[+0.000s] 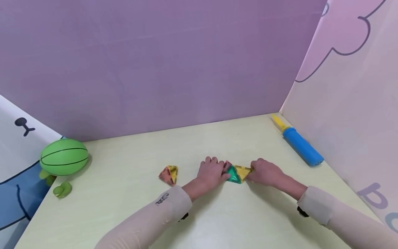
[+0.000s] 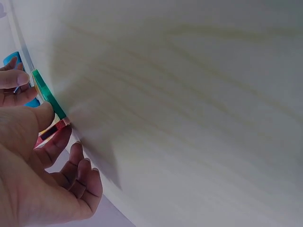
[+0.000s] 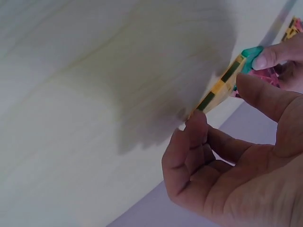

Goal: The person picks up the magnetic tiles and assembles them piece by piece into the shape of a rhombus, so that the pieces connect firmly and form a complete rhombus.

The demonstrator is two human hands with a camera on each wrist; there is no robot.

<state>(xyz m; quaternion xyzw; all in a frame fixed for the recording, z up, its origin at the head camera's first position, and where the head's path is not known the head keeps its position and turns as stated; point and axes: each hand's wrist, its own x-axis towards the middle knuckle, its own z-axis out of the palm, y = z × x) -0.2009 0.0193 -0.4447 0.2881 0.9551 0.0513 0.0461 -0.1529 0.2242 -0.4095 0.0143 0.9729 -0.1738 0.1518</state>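
Observation:
Near the middle of the table, a green triangular magnetic tile stands edge to edge with a yellow triangular tile. Behind the green one shows part of a red tile. My left hand pinches the green and red tiles at their left side, thumb on the green tile and index finger by the red tile. From the other side, my right hand holds the outer corner of the yellow tile, fingertips curled at its edge.
Left of my hands, a red tile and a yellow tile sit joined on the table. A green striped ball and a small green toy are at the left edge. A blue hand pump lies back right by the wall.

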